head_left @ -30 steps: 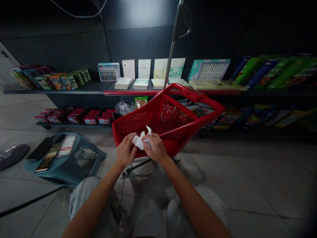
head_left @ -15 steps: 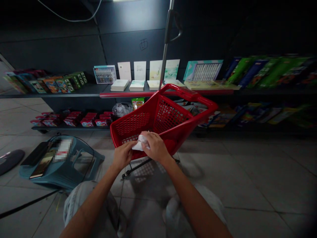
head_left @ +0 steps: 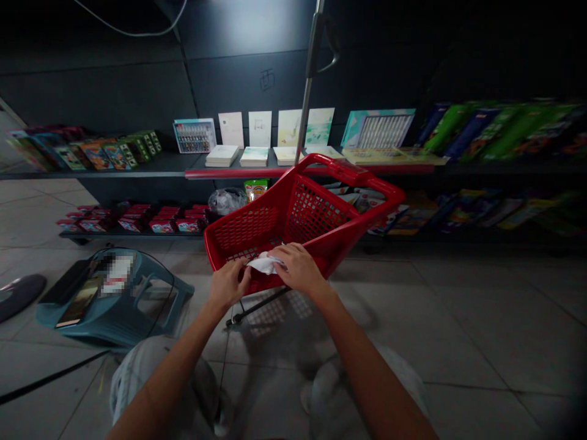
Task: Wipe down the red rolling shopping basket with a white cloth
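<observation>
Overall, a dark store shelf (head_left: 156,165) runs across the back above a tiled floor (head_left: 458,342), its far-right items too dim to read, with four upright cards (head_left: 260,128) standing behind four low stacks of booklets (head_left: 254,157). Nearer, a red mesh shopping basket (head_left: 247,229) stands on a metal frame, its near wall partly hidden behind the hands. To the left sits a teal plastic stool (head_left: 114,315) carrying a phone (head_left: 77,299) and a pixelated label (head_left: 117,275). Both hands are partly closed just above the basket's near rim: the left hand (head_left: 228,284) and right hand (head_left: 298,269) pinch one white wad of tissue or cloth (head_left: 265,264), partly hidden by the fingers.
</observation>
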`<move>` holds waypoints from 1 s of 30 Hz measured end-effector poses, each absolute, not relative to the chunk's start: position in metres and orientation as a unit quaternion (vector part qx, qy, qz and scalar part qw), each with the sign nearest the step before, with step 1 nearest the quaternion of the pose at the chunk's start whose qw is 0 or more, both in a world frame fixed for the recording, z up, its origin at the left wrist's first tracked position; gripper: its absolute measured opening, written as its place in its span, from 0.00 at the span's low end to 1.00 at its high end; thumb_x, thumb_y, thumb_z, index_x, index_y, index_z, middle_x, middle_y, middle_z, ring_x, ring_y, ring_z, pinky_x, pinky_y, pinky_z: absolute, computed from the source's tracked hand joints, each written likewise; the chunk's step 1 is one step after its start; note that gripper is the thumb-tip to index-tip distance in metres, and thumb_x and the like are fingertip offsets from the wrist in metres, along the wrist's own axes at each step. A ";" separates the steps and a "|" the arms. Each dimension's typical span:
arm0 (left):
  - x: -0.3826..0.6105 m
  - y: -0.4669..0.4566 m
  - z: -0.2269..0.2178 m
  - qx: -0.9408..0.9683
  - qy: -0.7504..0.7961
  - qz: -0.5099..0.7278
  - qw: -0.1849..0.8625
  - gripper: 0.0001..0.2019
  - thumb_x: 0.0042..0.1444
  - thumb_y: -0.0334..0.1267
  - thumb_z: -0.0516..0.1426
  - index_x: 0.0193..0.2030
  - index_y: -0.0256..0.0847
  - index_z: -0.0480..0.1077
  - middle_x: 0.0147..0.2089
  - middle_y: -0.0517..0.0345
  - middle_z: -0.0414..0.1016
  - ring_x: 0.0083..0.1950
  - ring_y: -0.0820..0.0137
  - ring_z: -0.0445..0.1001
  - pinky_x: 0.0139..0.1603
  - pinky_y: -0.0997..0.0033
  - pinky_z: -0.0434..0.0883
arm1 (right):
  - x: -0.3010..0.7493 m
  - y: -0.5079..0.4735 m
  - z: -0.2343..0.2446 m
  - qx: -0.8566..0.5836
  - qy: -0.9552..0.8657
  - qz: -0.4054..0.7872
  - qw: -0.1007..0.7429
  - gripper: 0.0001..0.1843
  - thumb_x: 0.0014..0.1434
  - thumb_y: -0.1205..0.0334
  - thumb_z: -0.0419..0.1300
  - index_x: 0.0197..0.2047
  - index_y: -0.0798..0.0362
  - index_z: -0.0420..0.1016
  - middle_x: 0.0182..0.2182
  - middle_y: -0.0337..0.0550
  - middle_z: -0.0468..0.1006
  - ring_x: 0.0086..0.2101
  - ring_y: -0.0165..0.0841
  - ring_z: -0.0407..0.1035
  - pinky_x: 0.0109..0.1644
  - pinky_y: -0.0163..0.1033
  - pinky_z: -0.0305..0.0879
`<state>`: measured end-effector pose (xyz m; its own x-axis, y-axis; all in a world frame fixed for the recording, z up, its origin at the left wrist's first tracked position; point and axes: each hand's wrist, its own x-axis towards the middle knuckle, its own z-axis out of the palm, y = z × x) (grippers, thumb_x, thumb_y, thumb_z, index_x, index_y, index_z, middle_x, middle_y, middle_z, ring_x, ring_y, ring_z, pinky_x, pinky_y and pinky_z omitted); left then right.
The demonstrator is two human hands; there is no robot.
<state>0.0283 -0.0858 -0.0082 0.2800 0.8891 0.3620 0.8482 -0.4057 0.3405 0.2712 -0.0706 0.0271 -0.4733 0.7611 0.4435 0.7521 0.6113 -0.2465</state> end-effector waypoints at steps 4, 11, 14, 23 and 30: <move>0.024 -0.082 -0.009 0.781 0.571 0.251 0.033 0.18 0.74 0.44 0.46 0.51 0.42 0.75 0.47 0.50 0.83 0.49 0.66 0.80 0.53 0.69 0.72 | 0.307 -0.065 0.029 -0.480 -0.830 -0.038 0.282 0.17 0.66 0.68 0.55 0.54 0.50 0.78 0.52 0.44 0.81 0.54 0.38 0.71 0.73 0.49 0.52; 0.009 -0.078 -0.007 0.774 0.590 0.230 0.005 0.18 0.73 0.43 0.47 0.39 0.42 0.75 0.39 0.51 0.81 0.42 0.66 0.79 0.45 0.70 0.69 | 0.362 -0.057 0.040 -0.533 -0.781 -0.092 0.311 0.18 0.68 0.66 0.49 0.54 0.51 0.77 0.54 0.46 0.79 0.58 0.40 0.68 0.75 0.52 0.50; 0.007 -0.078 -0.005 0.783 0.580 0.222 0.005 0.20 0.74 0.43 0.45 0.36 0.43 0.74 0.36 0.52 0.80 0.40 0.68 0.78 0.43 0.70 0.68 | 0.371 -0.055 0.040 -0.545 -0.761 -0.118 0.332 0.18 0.67 0.67 0.49 0.54 0.50 0.76 0.54 0.46 0.78 0.59 0.40 0.67 0.76 0.53 0.47; 0.011 -0.088 -0.007 0.775 0.596 0.210 -0.013 0.25 0.75 0.45 0.41 0.34 0.43 0.74 0.37 0.53 0.80 0.42 0.68 0.77 0.42 0.69 0.65 | 0.327 -0.068 0.028 -0.585 -0.731 -0.147 0.320 0.20 0.69 0.66 0.47 0.55 0.53 0.76 0.53 0.52 0.77 0.59 0.44 0.64 0.77 0.65 0.36; 0.015 -0.096 -0.011 0.775 0.588 0.229 -0.033 0.24 0.76 0.44 0.41 0.35 0.43 0.73 0.37 0.54 0.80 0.43 0.68 0.77 0.43 0.68 0.65 | 0.251 -0.087 0.010 -0.522 -0.800 -0.103 0.277 0.21 0.72 0.67 0.46 0.59 0.52 0.75 0.53 0.51 0.77 0.57 0.43 0.66 0.79 0.59 0.39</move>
<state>0.0148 -0.0959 -0.0111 0.2035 0.8969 0.3927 0.9267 -0.3059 0.2184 0.2505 -0.0874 0.0104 -0.3003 0.7784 0.5512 0.8928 0.4328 -0.1247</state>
